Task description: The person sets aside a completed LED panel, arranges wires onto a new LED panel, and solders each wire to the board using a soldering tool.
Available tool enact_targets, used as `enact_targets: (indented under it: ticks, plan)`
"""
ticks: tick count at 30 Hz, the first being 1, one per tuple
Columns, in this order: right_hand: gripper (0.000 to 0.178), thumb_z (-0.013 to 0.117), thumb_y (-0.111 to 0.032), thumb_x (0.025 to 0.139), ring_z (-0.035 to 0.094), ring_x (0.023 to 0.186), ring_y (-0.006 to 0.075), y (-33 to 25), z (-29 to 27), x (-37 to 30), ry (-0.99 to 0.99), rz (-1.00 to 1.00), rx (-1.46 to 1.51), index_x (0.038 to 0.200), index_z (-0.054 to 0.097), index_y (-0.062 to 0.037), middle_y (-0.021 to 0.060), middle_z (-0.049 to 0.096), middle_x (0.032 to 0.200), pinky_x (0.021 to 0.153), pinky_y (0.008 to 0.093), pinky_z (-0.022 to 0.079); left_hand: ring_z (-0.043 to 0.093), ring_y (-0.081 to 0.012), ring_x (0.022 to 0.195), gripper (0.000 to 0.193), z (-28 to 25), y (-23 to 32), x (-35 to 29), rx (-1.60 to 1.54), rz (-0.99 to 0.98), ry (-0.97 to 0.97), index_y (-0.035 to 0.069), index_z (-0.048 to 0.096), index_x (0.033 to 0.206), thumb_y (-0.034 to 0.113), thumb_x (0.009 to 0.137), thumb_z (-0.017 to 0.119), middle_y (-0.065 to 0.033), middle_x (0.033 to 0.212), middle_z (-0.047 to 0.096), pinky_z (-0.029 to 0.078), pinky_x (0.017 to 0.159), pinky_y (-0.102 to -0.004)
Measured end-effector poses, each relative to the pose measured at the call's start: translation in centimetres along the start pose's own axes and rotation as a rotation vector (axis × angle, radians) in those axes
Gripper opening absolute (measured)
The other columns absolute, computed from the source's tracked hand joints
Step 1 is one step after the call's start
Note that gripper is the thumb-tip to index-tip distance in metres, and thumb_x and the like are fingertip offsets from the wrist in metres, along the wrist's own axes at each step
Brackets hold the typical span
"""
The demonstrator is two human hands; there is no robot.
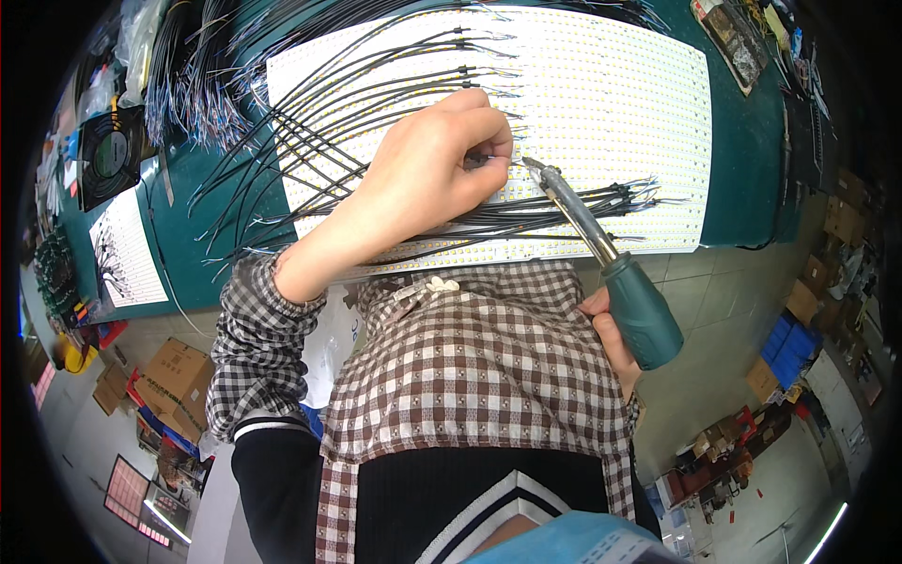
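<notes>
green-handled soldering iron (611, 263) tip meets white led panel (601, 94)

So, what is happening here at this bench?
A person is soldering at a green bench. The left hand pinches a thin black wire down onto a white LED sheet. The right hand holds a soldering iron, its tip just beside the left fingertips.

Left hand (427, 174) presses down on the white LED panel (601, 103), fingers (484, 132) pinched on a black wire (376, 103) end. Right hand (615, 348) grips the soldering iron (601, 249) by its green handle, tip just beside those fingers. Black wires fan across the panel onto the green tabletop (747, 150). A small fan (111, 155) sits far left.
</notes>
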State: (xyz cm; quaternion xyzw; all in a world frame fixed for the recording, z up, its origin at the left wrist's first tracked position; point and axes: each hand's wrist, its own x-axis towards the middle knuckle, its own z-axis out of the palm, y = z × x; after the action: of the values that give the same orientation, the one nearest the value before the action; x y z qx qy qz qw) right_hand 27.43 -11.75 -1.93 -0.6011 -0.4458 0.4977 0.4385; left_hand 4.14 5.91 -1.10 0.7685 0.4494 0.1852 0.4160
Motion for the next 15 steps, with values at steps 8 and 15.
enact_targets:
  ticks: [8, 15]
  plan:
    - [0.047, 0.075, -0.006, 0.073, 0.064, 0.073, 0.0205, -0.6, -0.1, 0.5, 0.014, -0.081, 0.097, 0.11, 0.053, 0.0118, 0.0135, 0.065, 0.08, 0.072, 0.0328, 0.054, 0.059, -0.0262, 0.07, 0.007, 0.0, 0.0, -0.2, 0.0, -0.012, 0.007, 0.005, 0.058, 0.076, 0.009, 0.072, 0.061, -0.0082, 0.076, 0.055, 0.047, 0.061, -0.036]
    - [0.028, 0.052, -0.021, 0.093, 0.058, 0.089, 0.0223, -1.0, -1.0, 0.5, -0.185, -0.015, -0.031, 0.104, 0.051, 0.0048, 0.0167, 0.055, 0.1, 0.078, 0.034, 0.05, 0.059, -0.0266, 0.071, 0.006, -0.2, 0.2, 0.0, 0.006, -0.009, -0.011, 0.005, 0.058, 0.078, 0.009, 0.073, 0.061, -0.0081, 0.077, 0.056, 0.047, 0.061, -0.0358]
